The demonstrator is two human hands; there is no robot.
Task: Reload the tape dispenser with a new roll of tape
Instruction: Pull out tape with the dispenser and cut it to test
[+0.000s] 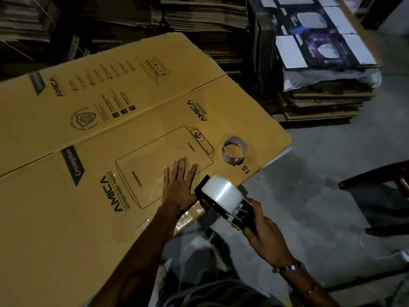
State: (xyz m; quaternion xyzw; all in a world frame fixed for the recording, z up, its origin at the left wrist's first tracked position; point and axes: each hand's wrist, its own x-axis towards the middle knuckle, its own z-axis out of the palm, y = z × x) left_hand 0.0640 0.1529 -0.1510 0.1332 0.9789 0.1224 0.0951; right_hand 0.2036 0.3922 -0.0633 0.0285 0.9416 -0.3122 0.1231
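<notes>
Tape dispenser [230, 207], black, carrying a full roll of clear tape [222, 196], held over the near right edge of a large flattened cardboard carton [88, 134]; its front end sits at that edge, beside the wrist of the left hand. What carries the carton is hidden beneath it, so no desk can be made out. The dispenser's handle is covered by the right hand [263, 233], whose fingers are wrapped closed around it; the blade end is too dark and blurred to resolve. The left hand [178, 185] lies flat on the carton, palm down, fingers extended and slightly spread, holding nothing, just left of the dispenser. A watch [288, 268] is worn on the right wrist. A nearly spent tape roll [234, 149], mostly bare core, lies flat near the carton's right corner, apart from both hands. Legible printing on the carton, seen upside down or sideways: "Crompton", "AMICA", "storage water heaters", "15", and an outline drawing of a heater; the smaller text and round seal are unreadable. Stacks of flattened cartons [321, 85] stand on the grey floor [309, 196] behind, the background dim. A dark piece of furniture [376, 180] is cut off at the right edge.
</notes>
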